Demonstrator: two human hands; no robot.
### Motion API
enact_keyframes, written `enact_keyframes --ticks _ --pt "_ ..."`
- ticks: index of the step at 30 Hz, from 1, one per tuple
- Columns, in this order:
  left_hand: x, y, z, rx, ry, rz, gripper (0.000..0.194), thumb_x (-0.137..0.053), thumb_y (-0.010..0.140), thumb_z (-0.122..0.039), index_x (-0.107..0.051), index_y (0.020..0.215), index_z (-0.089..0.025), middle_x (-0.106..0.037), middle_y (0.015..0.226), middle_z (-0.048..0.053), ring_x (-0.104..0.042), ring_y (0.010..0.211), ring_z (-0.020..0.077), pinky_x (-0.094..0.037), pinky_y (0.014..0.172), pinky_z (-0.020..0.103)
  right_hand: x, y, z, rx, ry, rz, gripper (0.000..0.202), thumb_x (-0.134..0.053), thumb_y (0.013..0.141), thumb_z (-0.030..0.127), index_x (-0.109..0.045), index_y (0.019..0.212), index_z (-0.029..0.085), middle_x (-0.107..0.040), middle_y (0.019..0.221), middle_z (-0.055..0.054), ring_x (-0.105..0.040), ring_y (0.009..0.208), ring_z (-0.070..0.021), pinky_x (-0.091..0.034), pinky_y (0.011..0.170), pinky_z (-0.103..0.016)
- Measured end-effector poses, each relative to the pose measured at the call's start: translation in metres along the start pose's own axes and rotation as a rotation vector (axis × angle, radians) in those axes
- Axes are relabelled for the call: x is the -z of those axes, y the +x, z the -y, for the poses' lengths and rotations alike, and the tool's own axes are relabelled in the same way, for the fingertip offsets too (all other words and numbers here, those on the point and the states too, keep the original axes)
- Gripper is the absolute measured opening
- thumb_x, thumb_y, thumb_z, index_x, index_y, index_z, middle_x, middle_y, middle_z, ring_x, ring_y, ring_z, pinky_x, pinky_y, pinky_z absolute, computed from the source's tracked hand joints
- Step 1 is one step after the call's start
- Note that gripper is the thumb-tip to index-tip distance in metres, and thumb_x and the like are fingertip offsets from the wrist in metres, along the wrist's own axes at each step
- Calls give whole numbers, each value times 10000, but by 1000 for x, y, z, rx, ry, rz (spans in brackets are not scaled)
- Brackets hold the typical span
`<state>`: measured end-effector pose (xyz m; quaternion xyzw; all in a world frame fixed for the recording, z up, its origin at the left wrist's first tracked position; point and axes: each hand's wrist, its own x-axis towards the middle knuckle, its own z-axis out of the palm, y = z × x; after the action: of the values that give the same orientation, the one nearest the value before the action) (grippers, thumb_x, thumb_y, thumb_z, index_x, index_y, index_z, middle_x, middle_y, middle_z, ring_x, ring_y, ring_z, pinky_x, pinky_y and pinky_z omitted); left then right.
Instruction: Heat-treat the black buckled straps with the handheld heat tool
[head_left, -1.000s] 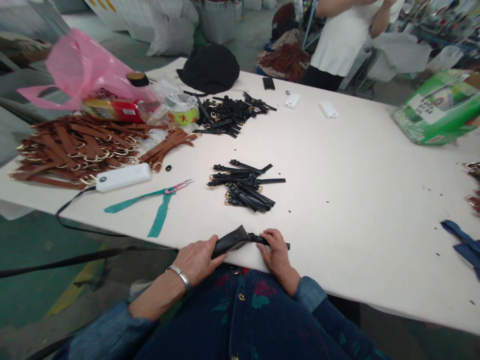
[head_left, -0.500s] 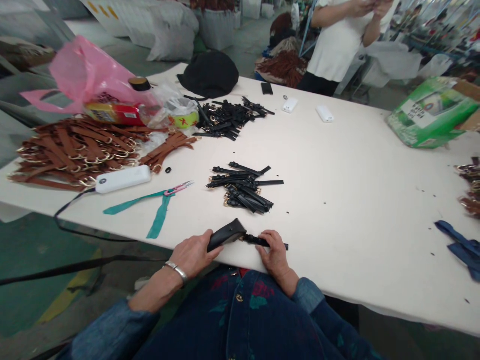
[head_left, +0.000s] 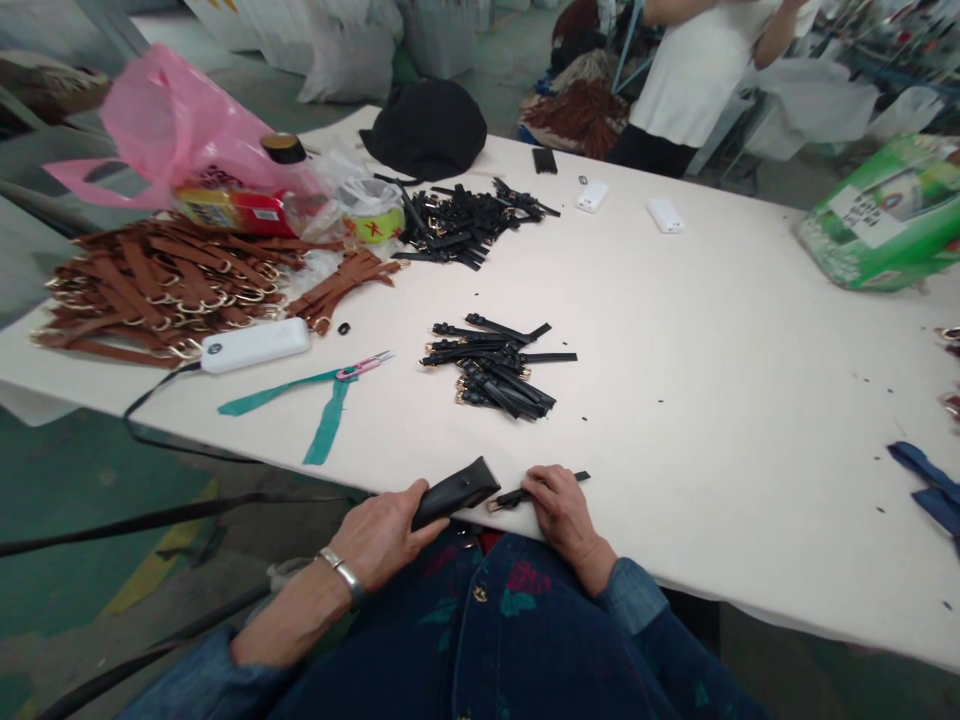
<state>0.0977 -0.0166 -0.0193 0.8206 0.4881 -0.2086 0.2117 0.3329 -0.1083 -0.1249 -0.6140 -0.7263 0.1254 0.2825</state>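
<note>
My left hand (head_left: 382, 532) is closed around a black handheld tool (head_left: 456, 494) with a broad, flared end, shaped like a hair clipper; its kind is not certain. That end points right, toward a short black buckle strap (head_left: 512, 497) by the table's front edge. My right hand (head_left: 561, 512) grips the strap from above, with the gold buckle showing on the left and the strap's tip beyond my fingers. A small gap lies between tool and buckle. Just beyond my hands is a small heap of similar black buckle straps (head_left: 495, 362).
A larger pile of black straps (head_left: 465, 222), a black cap (head_left: 427, 130), brown straps (head_left: 165, 285) and a pink bag (head_left: 165, 130) lie farther back. Thread snips (head_left: 364, 367) with green cloth and a white corded device (head_left: 255, 345) are at left. A green box (head_left: 877, 225) stands right.
The black tool's end and the strap's buckle, close together before, are now apart. My right hand has turned the strap, its buckle end lower and its tip higher. The view has shifted slightly.
</note>
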Motion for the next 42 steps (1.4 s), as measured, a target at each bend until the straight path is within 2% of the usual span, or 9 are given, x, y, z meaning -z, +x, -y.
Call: enact_keyframes --ticks 4,7,16,19,23,26,32,35,42 --pt "-3 -5 3 21 -23 33 364 -356 759 -521 -480 931 -225 -636 792 55 -593 756 198 -392 623 268 6 -8 4 24 28 57 343 -424 816 139 -502 1137 230 -534 1067 -83 -456 955 -206 -397 804 -398" --pt "-3 -9 3 -9 -32 29 368 -346 762 -526 -474 946 -234 -642 794 50 -597 766 204 -399 641 280 8 -13 4 11 53 63 373 -412 819 125 -474 1172 229 -516 1095 -86 -443 979 -208 -393 829 -412" --pt "-7 -12 -16 -91 -3 84 338 -366 763 -504 -471 949 -242 -643 839 47 -601 778 207 -410 649 288 7 -9 -4 -83 210 19 295 -514 790 200 -542 1082 230 -567 928 -64 -482 868 -196 -420 760 -381" --pt "-7 -7 -24 -67 23 106 337 -355 768 -495 -473 932 -226 -641 845 61 -600 785 216 -413 645 294 7 -9 -5 -124 225 15 350 -529 778 210 -511 1127 231 -566 907 -61 -484 855 -200 -418 766 -385" --pt "-3 -5 -35 -61 56 85 343 -346 770 -494 -465 937 -219 -638 831 70 -600 778 238 -419 641 323 7 -7 -7 -153 241 9 454 -543 768 217 -435 1209 241 -563 871 -50 -484 823 -196 -424 749 -370" --pt "-2 -6 -40 -42 56 73 352 -349 769 -494 -463 947 -212 -631 853 76 -598 790 241 -417 654 330 8 -6 -7 -144 241 11 461 -543 769 217 -430 1216 242 -564 839 -49 -487 794 -195 -427 726 -361" --pt "-6 -9 -33 1 32 84 358 -368 758 -493 -482 953 -215 -638 815 70 -597 787 231 -413 653 313 6 -8 -8 -99 237 33 460 -554 763 248 -436 1208 242 -573 873 -50 -488 820 -200 -413 747 -373" --pt "-3 -6 -31 -27 47 75 364 -369 754 -499 -493 945 -215 -639 802 71 -598 773 231 -413 646 312 5 -10 -9 -102 245 26 463 -565 755 241 -441 1201 241 -578 898 -49 -480 837 -201 -403 759 -374" --pt "7 13 -58 -76 57 70 393 -394 737 -520 -503 938 -201 -634 821 81 -596 784 224 -413 658 306 4 -10 -9 -112 262 -5 509 -567 741 219 -414 1226 246 -571 881 -37 -488 818 -188 -416 740 -358"
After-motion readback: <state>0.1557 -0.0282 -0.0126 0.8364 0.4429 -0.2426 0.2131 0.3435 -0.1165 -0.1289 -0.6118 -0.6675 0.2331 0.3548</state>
